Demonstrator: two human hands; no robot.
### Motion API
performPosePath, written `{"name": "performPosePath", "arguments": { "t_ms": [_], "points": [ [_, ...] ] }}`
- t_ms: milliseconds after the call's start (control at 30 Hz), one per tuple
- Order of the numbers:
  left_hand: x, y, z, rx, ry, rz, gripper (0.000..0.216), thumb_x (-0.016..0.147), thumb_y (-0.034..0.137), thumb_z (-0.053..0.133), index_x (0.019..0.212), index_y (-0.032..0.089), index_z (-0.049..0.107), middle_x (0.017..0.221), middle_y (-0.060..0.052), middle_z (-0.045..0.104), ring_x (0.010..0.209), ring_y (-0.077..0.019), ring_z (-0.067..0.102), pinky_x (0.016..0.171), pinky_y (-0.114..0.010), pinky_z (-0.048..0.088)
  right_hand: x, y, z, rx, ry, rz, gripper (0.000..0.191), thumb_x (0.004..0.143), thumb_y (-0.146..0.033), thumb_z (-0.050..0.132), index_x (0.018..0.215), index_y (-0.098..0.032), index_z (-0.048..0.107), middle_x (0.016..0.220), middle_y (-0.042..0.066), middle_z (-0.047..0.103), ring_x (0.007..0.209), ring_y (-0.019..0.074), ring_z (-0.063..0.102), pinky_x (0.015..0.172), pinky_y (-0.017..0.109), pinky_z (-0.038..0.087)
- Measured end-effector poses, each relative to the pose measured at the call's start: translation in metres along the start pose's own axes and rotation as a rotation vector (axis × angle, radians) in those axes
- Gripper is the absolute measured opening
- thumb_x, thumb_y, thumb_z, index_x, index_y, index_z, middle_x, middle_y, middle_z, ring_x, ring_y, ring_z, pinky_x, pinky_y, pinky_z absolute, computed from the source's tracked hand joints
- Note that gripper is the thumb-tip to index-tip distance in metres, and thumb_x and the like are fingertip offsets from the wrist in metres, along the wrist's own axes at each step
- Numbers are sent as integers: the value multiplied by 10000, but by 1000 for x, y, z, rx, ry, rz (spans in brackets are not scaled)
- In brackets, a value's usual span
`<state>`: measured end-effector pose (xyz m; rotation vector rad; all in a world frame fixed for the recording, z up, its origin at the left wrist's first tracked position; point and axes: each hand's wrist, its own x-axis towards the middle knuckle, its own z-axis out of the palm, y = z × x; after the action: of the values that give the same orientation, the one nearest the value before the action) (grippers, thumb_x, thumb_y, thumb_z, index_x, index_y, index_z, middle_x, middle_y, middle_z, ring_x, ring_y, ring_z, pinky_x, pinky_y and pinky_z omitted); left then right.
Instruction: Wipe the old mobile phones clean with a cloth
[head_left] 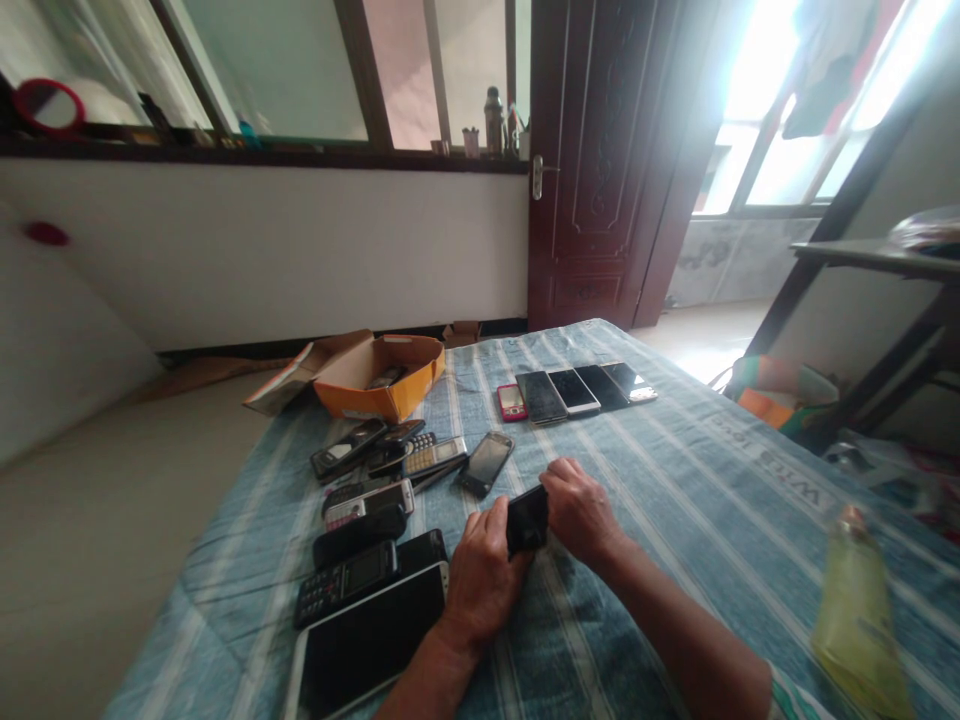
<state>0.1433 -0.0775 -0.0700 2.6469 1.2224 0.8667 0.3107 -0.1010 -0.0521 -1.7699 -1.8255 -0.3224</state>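
Observation:
A small black mobile phone [527, 520] is held up between my two hands over the striped cloth. My left hand [487, 565] is closed round its left side. On the upper right edge, the fingers of my right hand [581, 508] pinch the phone. Just beyond lies a dark touchscreen phone [487, 463]. To the left are several old phones in a loose pile, among them a keypad phone [435, 457]. A white tablet [371, 645] with a black screen lies beside my left forearm.
An orange cardboard box [382, 385] stands open at the far left of the blue striped cloth [675, 520]. A row holds a red phone [512, 402], a white phone [574, 391] and other dark phones. A bottle of yellow liquid [859, 610] is at the right.

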Motion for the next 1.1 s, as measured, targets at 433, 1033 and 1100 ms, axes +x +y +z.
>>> {"name": "performPosePath", "arguments": {
  "t_ms": [433, 1033, 1100],
  "points": [
    [3, 4, -8, -72, -120, -118, 497, 759, 265, 613, 1220, 91, 546, 1030, -143, 680, 970, -294, 641, 825, -401, 545, -3, -6, 9, 60, 3, -91, 180, 842, -50, 539, 727, -182, 584, 844, 48, 581, 868, 182, 501, 763, 265, 397],
    [8, 14, -17, -70, -225, -215, 392, 726, 234, 660, 1101, 149, 582, 952, -99, 677, 956, -281, 647, 813, -366, 523, -10, -8, 6, 63, 45, -120, 220, 897, -87, 476, 747, -177, 609, 842, 64, 580, 892, 198, 499, 799, 285, 399],
    [9, 14, -17, -71, -227, -204, 372, 729, 226, 655, 1087, 155, 584, 954, -94, 679, 982, -285, 644, 820, -365, 523, -12, -20, 5, 85, 19, -159, 208, 920, -121, 475, 775, -179, 613, 856, 62, 582, 908, 201, 500, 816, 293, 396]
  ]
}}
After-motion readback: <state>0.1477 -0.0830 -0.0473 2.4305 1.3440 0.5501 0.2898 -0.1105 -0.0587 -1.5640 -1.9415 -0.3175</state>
